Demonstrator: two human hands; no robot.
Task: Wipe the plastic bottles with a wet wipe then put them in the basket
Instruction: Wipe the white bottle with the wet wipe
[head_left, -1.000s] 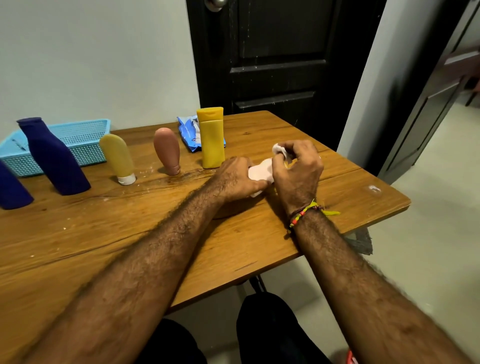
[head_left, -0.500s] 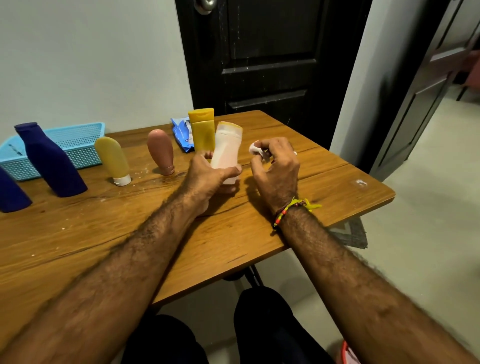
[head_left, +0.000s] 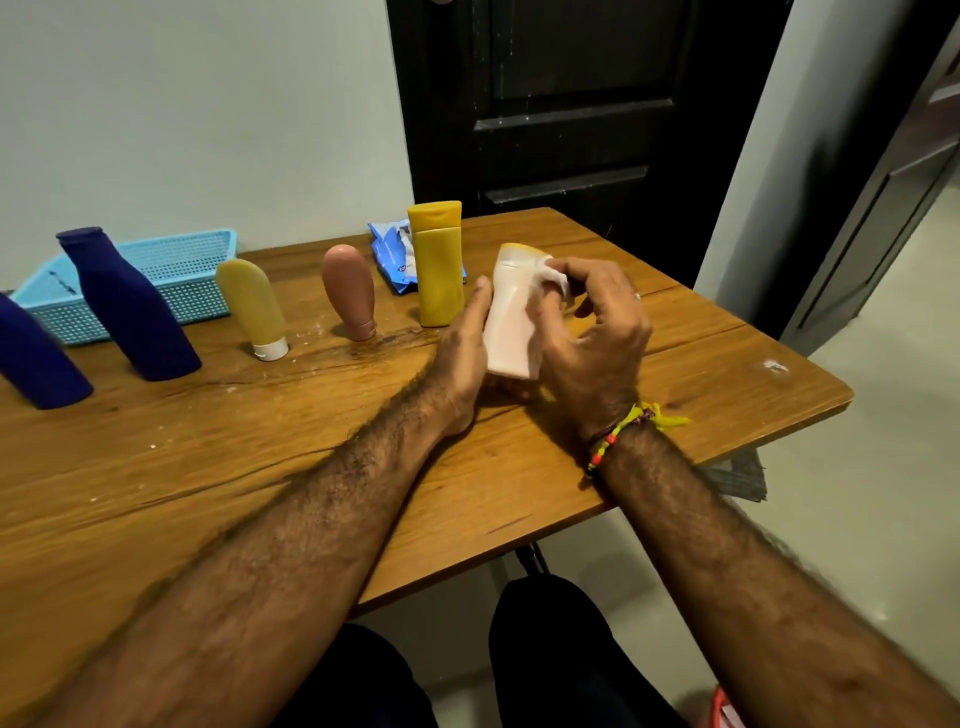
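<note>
Head view, single entry. We count our items from the centre outward.

Held item: one pale pink bottle (head_left: 511, 322) with a yellow cap, upright and a little tilted, its base low over the wooden table (head_left: 701, 364). Our left hand (head_left: 460, 353) grips it from the left side, fingers wrapped behind and under the lower body, thumb along the near edge. Our right hand (head_left: 592, 338) pinches a small white wet wipe (head_left: 553, 273) and presses it against the bottle's upper right shoulder, just below the cap; the fingers are curled round the wipe. A beaded bracelet (head_left: 621, 434) with a yellow tie sits on the right wrist.

Standing items, right to left along the table: one tall yellow bottle (head_left: 439, 265), upright, just beside the held bottle; one blue wipes packet (head_left: 389, 252) lying behind it; one pink-brown tube (head_left: 350, 291) standing on its cap; one pale yellow tube (head_left: 254, 306) standing on a white cap; one dark blue bottle (head_left: 127, 306), leaning in the wide-angle view; a second dark blue bottle (head_left: 36, 358), cut off by the left edge.

Container: one light blue mesh basket (head_left: 197, 260) at the far left against the wall, behind the blue bottles. We cannot tell what lies inside it.

Background: a dark door (head_left: 571, 104) beyond the table.
</note>
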